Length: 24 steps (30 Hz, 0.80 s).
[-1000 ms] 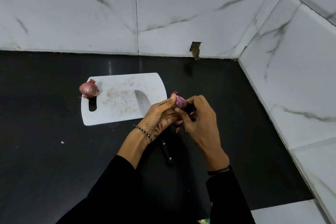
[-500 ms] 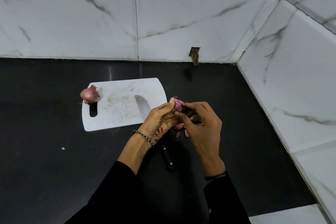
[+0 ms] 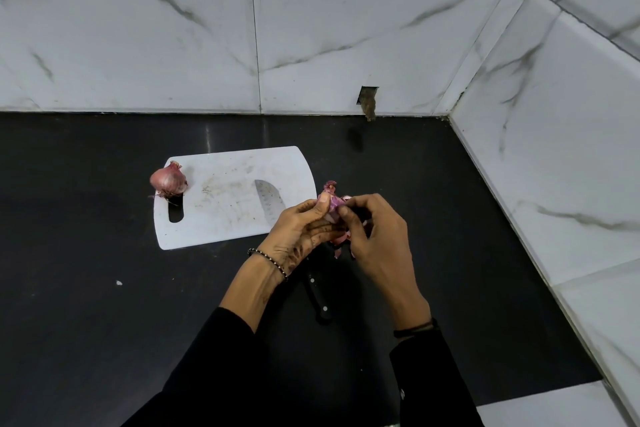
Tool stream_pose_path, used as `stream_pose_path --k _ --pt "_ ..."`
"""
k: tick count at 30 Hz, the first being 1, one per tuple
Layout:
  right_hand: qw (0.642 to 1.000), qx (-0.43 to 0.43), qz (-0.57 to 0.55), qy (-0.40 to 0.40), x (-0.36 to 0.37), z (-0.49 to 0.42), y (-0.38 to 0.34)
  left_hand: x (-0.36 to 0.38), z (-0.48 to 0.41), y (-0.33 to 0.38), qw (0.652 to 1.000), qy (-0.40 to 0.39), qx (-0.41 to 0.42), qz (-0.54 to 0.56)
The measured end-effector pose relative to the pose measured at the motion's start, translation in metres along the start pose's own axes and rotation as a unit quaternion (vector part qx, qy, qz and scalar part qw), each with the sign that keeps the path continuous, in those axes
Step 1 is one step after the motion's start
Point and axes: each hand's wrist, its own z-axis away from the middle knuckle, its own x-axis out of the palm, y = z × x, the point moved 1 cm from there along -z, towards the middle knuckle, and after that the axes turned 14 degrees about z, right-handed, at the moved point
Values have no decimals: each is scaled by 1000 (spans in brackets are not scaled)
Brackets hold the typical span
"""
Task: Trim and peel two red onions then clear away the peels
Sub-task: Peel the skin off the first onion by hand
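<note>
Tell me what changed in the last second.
Little. Both the left hand and right hand kept their grip on the onion; more loosened peel now hangs below them. The second onion, cutting board and knife stayed put.

Hands together, left (image 3: 300,229) and right (image 3: 378,242), fingers seemingly curled.

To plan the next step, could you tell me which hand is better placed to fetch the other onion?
Likely the left hand: the unpeeled onion sits at the cutting board's left end, on that hand's side; the right hand would have to reach across the knife.
</note>
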Motion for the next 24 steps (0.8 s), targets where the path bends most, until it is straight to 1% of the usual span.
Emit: stream_pose_path --k 6,10,13,16,19,21,24 --pt "996 9 88 -20 4 1 0 5 -4 -7 999 22 11 -25" --pt "995 4 90 -35 2 2 3 9 -3 -11 998 39 31 -29" --pt "997 9 63 -42 3 4 6 10 -1 -13 996 48 47 -52" --pt "998 30 -11 -52 -3 6 -1 10 -1 -15 994 61 61 -69" --pt "992 73 -86 -63 -6 7 -6 10 -1 -14 994 62 64 -63" --pt "987 100 -108 -69 -5 7 -4 10 -1 -12 995 59 56 -57" --pt "979 140 -138 -53 -4 8 1 8 -1 -10 996 61 49 -37"
